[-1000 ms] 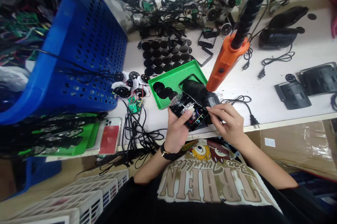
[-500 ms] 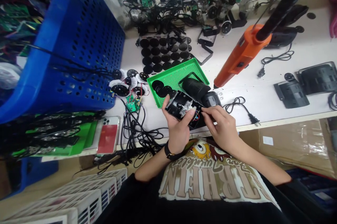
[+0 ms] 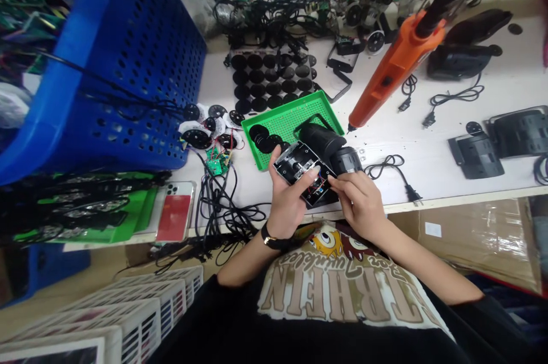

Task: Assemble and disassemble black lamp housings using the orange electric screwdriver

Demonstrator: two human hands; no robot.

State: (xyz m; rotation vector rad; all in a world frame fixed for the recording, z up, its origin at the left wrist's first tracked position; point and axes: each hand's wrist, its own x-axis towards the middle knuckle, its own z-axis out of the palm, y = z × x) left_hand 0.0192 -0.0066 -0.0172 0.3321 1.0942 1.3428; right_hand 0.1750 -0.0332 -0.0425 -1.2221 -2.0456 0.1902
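Observation:
My left hand (image 3: 291, 201) grips an open black plastic housing (image 3: 295, 165) from the left, thumb lying across its inside. Red and blue wires (image 3: 318, 182) show inside the housing, beside the thumb. At the housing's right edge, the thumb and fingers of my right hand (image 3: 358, 199) are pinched together; what lies between them is hidden. Just beyond the housing, a rounded black casing (image 3: 321, 138) with a bracket leans on a green perforated tray (image 3: 282, 122). Another black casing (image 3: 346, 160) sits right behind my right fingers.
An orange electric screwdriver (image 3: 387, 76) hangs over the table, tip down. At left stands a big blue basket (image 3: 141, 39). Black discs (image 3: 257, 76) lie in rows behind the tray. Tangled cables (image 3: 222, 198), a phone (image 3: 174, 213) and black casings (image 3: 479, 153) lie around.
The housing has tilted in my left hand, showing more of its inside and wires. The clear piece under my thumb is less visible. My right hand stays pinched at the edge. The view has shifted slightly.

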